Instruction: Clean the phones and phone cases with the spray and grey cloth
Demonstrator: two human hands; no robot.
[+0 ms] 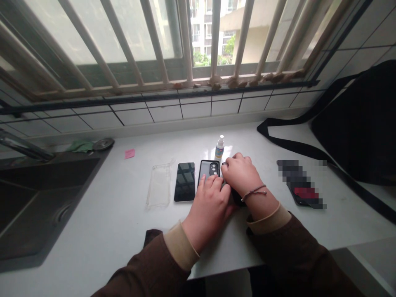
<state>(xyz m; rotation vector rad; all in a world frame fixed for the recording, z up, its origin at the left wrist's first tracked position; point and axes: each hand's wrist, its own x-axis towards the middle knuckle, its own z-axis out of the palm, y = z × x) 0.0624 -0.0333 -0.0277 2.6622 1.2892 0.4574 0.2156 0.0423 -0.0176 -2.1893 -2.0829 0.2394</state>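
White counter under barred window; sink left.

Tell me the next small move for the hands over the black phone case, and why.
Probably lift the right hand clear of the dark object under it: it hides what is held there. The left hand rests its fingertips on the black case, steadying it beside the dark phone and clear case.
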